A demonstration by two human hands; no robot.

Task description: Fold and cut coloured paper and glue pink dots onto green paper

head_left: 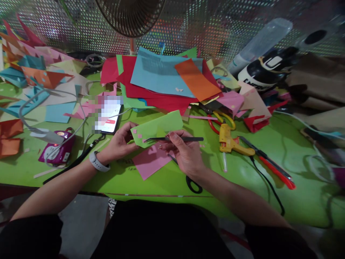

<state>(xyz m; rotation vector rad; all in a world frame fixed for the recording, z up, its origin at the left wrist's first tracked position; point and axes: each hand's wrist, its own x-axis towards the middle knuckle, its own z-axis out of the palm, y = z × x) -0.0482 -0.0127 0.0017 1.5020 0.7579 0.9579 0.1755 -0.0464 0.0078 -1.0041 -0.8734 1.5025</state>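
My left hand (124, 141) pinches the left end of a folded light green paper piece (161, 124), held above the table. Small pink squares (139, 136) sit in a row near its lower left edge. In my right hand (185, 153) is a pair of black tweezers (176, 139), its bent tip touching the green paper beside a pink square. Beneath both hands lies a sheet of pink paper (147, 163). Black-handled scissors (194, 184) lie partly hidden under my right hand and wrist.
A yellow glue gun (228, 140) and a red utility knife (277, 167) lie at the right. Stacked colored paper (161, 72) and a fan (132, 14) stand behind. To the left are a lit phone (110, 117), a purple power socket (58, 147) and folded paper shapes (45, 75).
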